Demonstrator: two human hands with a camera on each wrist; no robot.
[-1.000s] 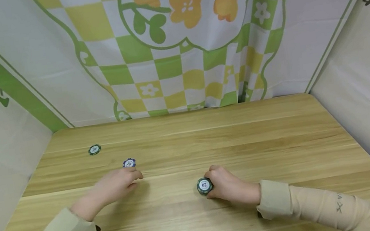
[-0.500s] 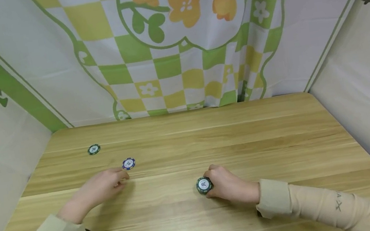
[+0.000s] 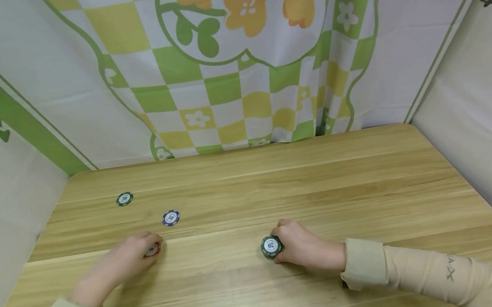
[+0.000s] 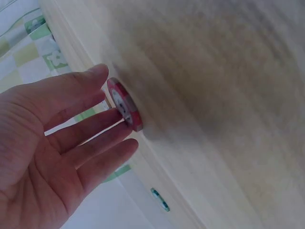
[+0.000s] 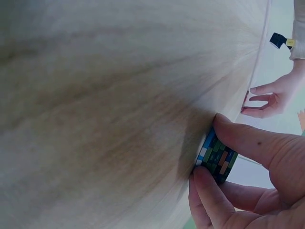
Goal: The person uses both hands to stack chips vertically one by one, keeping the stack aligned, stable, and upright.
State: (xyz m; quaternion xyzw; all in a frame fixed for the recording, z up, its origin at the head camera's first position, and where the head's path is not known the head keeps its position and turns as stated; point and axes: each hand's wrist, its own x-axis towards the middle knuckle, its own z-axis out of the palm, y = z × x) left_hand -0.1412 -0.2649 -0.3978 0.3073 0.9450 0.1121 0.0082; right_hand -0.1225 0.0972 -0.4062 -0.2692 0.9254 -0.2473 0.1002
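Note:
My left hand (image 3: 131, 261) is at a red poker chip (image 3: 152, 249) lying low at the table in the head view. In the left wrist view, thumb and fingertips (image 4: 125, 116) sit at opposite edges of that red-and-white chip. A short stack of poker chips (image 3: 270, 247), its top one green and marked 20, is gripped by my right hand (image 3: 304, 247). The right wrist view shows green and blue edges in this stack, held between thumb and fingers. Just beyond the left hand lies a blue chip (image 3: 171, 217) marked 10.
Farther back on the left lies a single green chip (image 3: 125, 199). All of this is on a wooden table (image 3: 326, 189). A checked, flowered cloth (image 3: 223, 88) hangs behind the far edge, and pale cloth walls stand at both sides.
My left hand has moved left and a little nearer, away from the blue chip. The red chip now shows at its fingers. The right hand stays with the stack.

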